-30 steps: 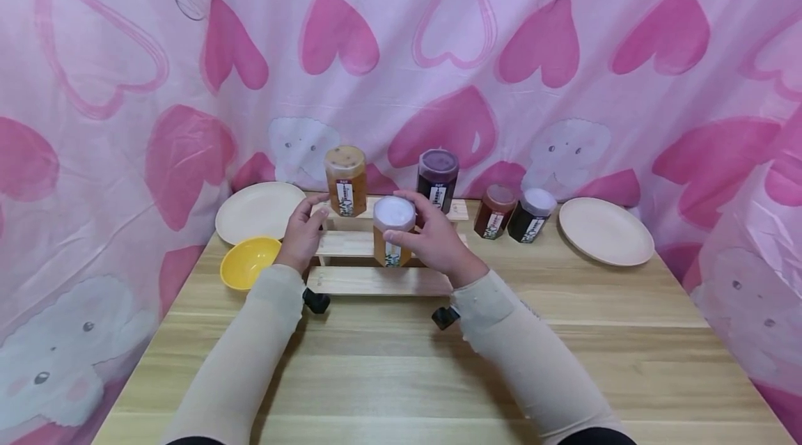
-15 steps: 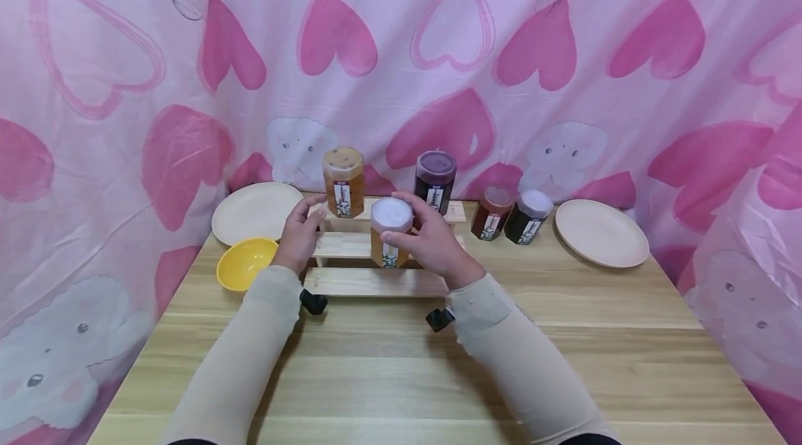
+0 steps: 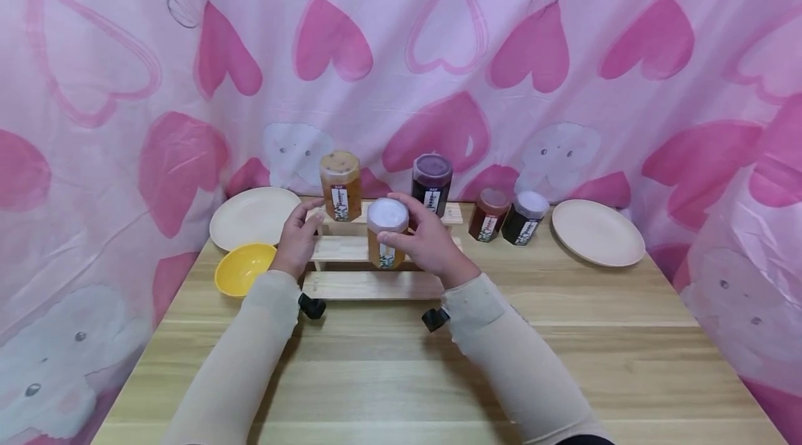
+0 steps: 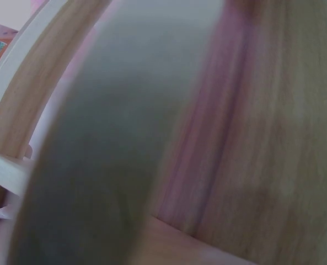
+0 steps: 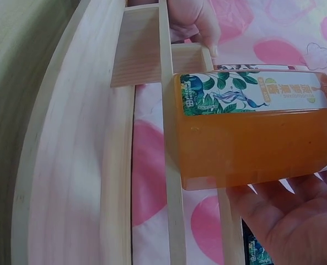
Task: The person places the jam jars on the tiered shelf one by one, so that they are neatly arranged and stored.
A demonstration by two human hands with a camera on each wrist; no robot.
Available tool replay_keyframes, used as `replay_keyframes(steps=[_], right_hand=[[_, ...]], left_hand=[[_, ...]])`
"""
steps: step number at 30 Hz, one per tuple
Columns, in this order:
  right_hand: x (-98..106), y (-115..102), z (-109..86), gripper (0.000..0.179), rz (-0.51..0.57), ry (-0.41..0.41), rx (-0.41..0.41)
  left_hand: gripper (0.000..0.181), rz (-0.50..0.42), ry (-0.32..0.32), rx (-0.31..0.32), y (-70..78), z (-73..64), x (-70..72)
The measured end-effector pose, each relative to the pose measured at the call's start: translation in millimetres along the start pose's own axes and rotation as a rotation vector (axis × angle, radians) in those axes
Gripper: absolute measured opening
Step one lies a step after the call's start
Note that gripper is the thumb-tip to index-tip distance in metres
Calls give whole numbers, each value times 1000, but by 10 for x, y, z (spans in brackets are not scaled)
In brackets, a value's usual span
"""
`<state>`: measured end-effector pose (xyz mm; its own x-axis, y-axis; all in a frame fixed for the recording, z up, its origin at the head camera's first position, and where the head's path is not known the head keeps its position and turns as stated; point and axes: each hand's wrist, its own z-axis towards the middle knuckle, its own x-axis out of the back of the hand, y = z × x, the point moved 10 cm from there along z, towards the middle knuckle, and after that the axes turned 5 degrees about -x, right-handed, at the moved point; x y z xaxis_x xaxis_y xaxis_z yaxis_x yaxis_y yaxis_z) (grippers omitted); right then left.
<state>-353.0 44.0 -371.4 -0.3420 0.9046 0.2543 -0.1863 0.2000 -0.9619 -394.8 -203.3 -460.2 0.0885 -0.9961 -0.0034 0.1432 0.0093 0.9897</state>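
Observation:
My right hand (image 3: 431, 239) holds a hexagonal jar of orange jam (image 3: 387, 236) with a whitish lid, thumb on the near side and fingers behind. In the right wrist view the jar (image 5: 257, 143) shows its leafy label, its base right at the middle board. A three-tier wooden stand (image 3: 372, 285) is under it. My left hand (image 3: 297, 239) grips the left end of the stand's top tier. A jar of yellowish preserve (image 3: 341, 187) is on that tier beside my left fingertips, and a dark purple jar (image 3: 432, 187) is at its right end.
Right of the stand, a red-brown jar (image 3: 489, 215) and a black jar with a pale lid (image 3: 525, 217) are on the table (image 3: 401, 375). A cream plate (image 3: 598, 232) lies farther right. At left are another cream plate (image 3: 253, 219) and a yellow bowl (image 3: 244, 271).
The head view has shifted slightly. Both hands stay where they were on the stand and the orange jam jar.

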Motion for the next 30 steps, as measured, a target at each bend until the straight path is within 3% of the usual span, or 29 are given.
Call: replay_keyframes(steps=[16, 30], right_hand=[[20, -14, 42, 75, -7, 35, 0], [28, 17, 22, 82, -63, 39, -61]], left_hand=[[41, 11, -1, -35, 15, 29, -26], [38, 18, -1, 9, -8, 10, -15]])
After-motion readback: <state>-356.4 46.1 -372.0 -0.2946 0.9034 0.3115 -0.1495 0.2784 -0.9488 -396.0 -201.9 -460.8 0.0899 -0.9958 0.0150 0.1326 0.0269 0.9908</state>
